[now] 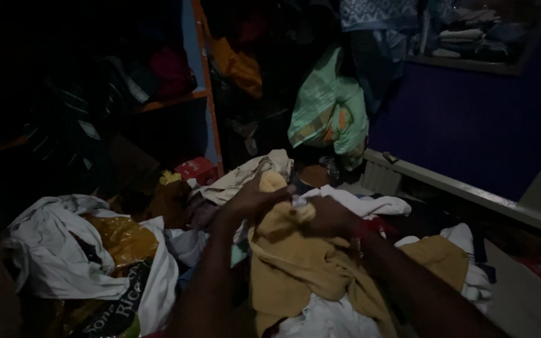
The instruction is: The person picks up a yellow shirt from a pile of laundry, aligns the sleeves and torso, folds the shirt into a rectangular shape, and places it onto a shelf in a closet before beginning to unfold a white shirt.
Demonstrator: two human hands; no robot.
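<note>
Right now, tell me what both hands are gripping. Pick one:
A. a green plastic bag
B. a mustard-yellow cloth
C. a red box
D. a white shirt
B: the left hand and the right hand both close on the top of the mustard-yellow cloth, which hangs down over the pile of clothes; the green bag and red box lie farther off, untouched.

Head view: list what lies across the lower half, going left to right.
Crumpled white cloth → shiny yellow plastic bag → left hand → mustard-yellow fabric garment → right hand → pale ledge.
</note>
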